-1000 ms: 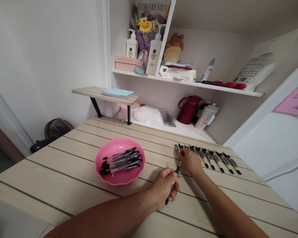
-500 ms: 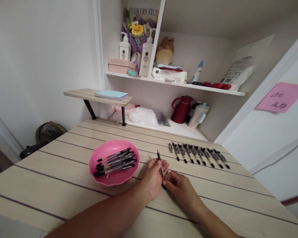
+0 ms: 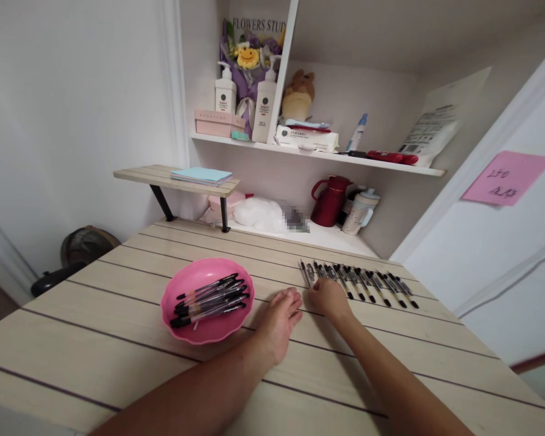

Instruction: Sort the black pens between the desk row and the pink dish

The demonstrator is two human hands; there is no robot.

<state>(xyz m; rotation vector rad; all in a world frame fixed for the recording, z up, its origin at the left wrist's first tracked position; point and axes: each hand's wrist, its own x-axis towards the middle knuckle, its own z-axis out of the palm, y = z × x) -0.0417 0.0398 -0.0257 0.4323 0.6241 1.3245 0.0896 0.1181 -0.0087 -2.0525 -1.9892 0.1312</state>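
A pink bowl (image 3: 187,280) with several black pens (image 3: 209,296) in it sits on the wooden table (image 3: 118,339). To its right, several more black pens (image 3: 363,283) lie side by side in a row. My right hand (image 3: 327,297) rests at the left end of that row, fingers curled on the leftmost pen (image 3: 305,274). Just left of it my left hand (image 3: 279,321) lies flat on the table with its fingers stretched out, holding nothing.
Behind the table are a small wooden riser (image 3: 172,178) with a blue notebook, a red kettle (image 3: 329,200) and a cup (image 3: 358,212). A wall shelf (image 3: 318,154) holds bottles, boxes and a plush toy. A pink note (image 3: 506,177) hangs on the right.
My right hand took the pen from my left hand and carried it to the left end of the row. My left hand let go and flattened on the table.
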